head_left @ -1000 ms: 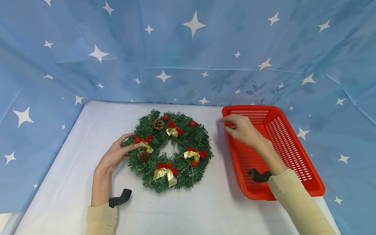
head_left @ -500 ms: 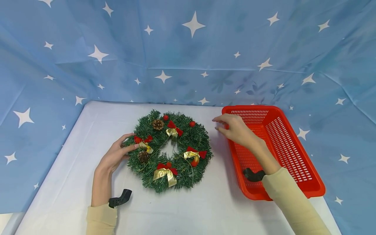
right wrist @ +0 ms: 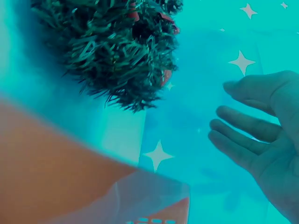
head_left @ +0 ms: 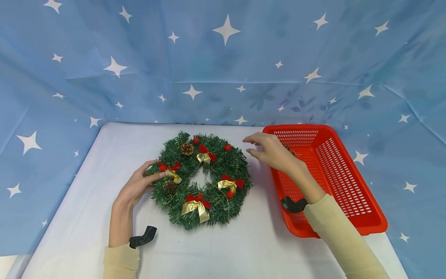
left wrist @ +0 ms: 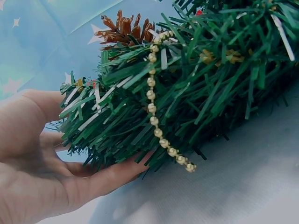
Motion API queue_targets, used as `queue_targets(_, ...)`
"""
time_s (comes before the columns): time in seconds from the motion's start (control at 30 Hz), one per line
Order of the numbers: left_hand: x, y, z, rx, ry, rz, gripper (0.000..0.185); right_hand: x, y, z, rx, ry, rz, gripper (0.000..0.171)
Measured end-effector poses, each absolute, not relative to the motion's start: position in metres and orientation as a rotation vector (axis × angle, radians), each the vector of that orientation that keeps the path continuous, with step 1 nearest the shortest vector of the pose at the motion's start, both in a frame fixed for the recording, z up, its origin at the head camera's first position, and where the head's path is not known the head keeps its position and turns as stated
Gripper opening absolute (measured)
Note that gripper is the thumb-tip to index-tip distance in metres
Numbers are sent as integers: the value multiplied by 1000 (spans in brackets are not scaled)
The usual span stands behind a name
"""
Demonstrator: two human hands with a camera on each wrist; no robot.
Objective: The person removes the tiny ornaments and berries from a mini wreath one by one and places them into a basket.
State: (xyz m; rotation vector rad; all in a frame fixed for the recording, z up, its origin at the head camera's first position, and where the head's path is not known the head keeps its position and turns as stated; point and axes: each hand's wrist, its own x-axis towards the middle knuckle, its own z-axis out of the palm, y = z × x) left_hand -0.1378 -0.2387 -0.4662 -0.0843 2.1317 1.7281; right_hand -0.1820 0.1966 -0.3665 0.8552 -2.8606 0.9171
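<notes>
A green Christmas wreath [head_left: 240, 201] lies on the white table in the head view, dressed with gold and red bows, pine cones and red berries. At its left edge, my left hand [head_left: 136, 186] grips it, thumb on top and fingers reaching underneath, as the left wrist view shows. A gold bead string [left wrist: 152, 107] hangs down the wreath's side there. My right hand [head_left: 270, 153] hovers over the left rim of a red basket [head_left: 348, 162], fingers parted and holding nothing. The right wrist view shows this hand apart from the wreath.
Inside the basket, a small brown pine cone [head_left: 291, 150] shows partly behind the right hand. Blue star-printed cloth [head_left: 223, 58] hangs behind and beside the white table [head_left: 209, 252]. A black wrist mount [head_left: 143, 236] juts from each sleeve.
My right hand has moved left from over the basket toward the wreath, uncovering part of the pine cone in the basket. The left hand and wreath stay put.
</notes>
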Motion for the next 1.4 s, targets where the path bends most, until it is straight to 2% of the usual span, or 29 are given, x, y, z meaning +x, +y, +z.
queue_targets(1.4, -136, -239, -472, -101, 2153, 1734, 76, -212, 122, -372, 1130, -2841, 942, 35)
